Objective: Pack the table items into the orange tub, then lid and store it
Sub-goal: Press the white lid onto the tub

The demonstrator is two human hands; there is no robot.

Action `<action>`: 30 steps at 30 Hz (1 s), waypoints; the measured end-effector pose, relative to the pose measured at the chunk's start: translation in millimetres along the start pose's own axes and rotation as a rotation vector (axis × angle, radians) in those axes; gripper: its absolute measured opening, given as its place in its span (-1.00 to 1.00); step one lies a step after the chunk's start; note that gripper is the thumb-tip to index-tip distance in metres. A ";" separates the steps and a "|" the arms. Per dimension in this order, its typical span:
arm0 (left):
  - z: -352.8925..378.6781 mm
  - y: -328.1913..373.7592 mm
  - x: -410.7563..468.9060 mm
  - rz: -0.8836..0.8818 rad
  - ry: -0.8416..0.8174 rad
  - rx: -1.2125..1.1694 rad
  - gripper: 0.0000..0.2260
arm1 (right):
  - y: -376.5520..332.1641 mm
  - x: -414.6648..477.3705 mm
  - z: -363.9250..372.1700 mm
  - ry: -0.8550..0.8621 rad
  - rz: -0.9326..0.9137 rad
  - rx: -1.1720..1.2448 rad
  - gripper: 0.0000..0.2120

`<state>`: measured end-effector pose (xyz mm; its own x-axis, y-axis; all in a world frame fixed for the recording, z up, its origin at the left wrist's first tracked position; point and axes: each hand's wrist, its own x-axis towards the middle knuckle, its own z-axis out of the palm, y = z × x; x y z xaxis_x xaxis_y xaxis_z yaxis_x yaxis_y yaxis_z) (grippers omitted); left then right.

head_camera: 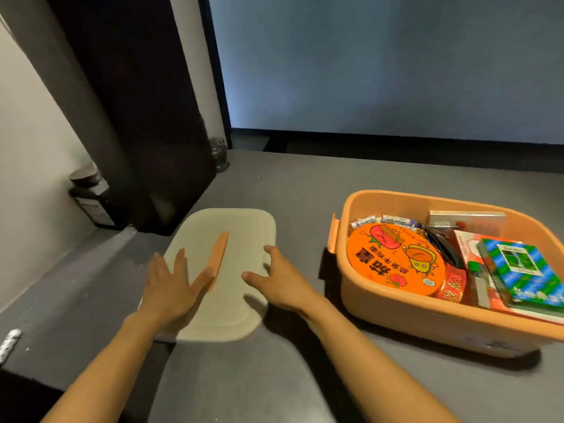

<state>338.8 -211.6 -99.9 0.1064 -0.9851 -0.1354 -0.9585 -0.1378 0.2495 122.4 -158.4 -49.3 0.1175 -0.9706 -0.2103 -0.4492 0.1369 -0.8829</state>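
Observation:
The orange tub [381,303] stands on the grey table at the right, filled with a round orange noodle cup [396,261], a green and blue book [518,267], red packets and small boxes. Its cream lid [232,300] with an orange handle strip [220,254] lies flat to the left of the tub. My left hand [171,288] hovers open over the lid's left edge, fingers spread. My right hand [280,279] is open over the lid's right edge, fingers curled slightly down. Neither hand grips anything.
A dark jar [91,199] stands at the far left by the wall. A dark curtain [137,117] hangs behind the lid, with a small grey jar [219,154] beside it. The table's left edge runs close to my left forearm.

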 end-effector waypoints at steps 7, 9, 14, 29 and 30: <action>-0.7 14.9 3.3 -0.146 0.001 -0.150 -0.17 | 9.1 21.8 13.4 0.036 0.107 0.116 -0.20; -4.9 15.7 2.6 -0.223 0.007 -0.208 -0.19 | 7.8 22.8 9.7 0.022 0.105 0.190 -0.21; -17.2 22.6 1.1 -0.243 0.030 -0.315 -0.26 | 0.5 24.3 4.8 0.081 0.132 0.183 -0.16; -115.8 192.9 -90.4 0.284 0.051 -0.672 -0.27 | -37.6 -50.3 -187.7 0.617 -0.019 -0.050 -0.28; -109.3 206.6 -103.7 0.323 -0.007 -0.658 -0.31 | -26.6 -61.9 -200.6 0.653 0.019 -0.082 -0.28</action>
<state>158.6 -149.2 70.5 -0.1591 -0.9866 0.0367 -0.5844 0.1240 0.8019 -50.6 -141.7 71.5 -0.4408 -0.8925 0.0953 -0.5148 0.1644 -0.8414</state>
